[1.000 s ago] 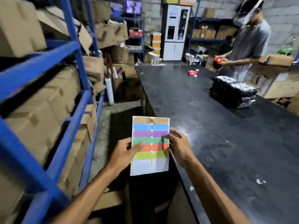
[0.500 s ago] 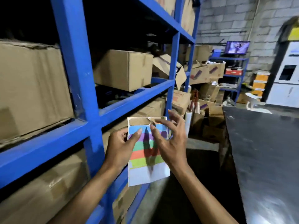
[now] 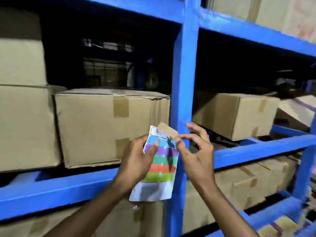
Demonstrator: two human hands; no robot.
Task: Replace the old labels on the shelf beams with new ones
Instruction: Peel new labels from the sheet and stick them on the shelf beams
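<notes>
My left hand [image 3: 136, 159] holds a sheet of labels [image 3: 159, 168] with blue, purple, green, orange and lime strips, thumb pressed on its upper left. My right hand [image 3: 196, 151] pinches a tan label [image 3: 168, 130] between thumb and forefinger, lifted off the top of the sheet and standing tilted above it. Both hands are just in front of the blue upright post [image 3: 184, 82] of the rack. A blue shelf beam [image 3: 59, 189] runs left behind the hands, another blue beam [image 3: 259, 147] runs right. I see no old label on the beams.
Taped cardboard boxes fill the shelves: a large cardboard box [image 3: 106, 127] left of the post, a smaller cardboard box [image 3: 236, 113] to the right, more below the beams. The upper beam [image 3: 256, 31] crosses overhead. The rack's back is dark.
My view has swung from the black table to face the rack closely. The right hand has peeled the tan label up from the top of the sheet, which it only touched before.
</notes>
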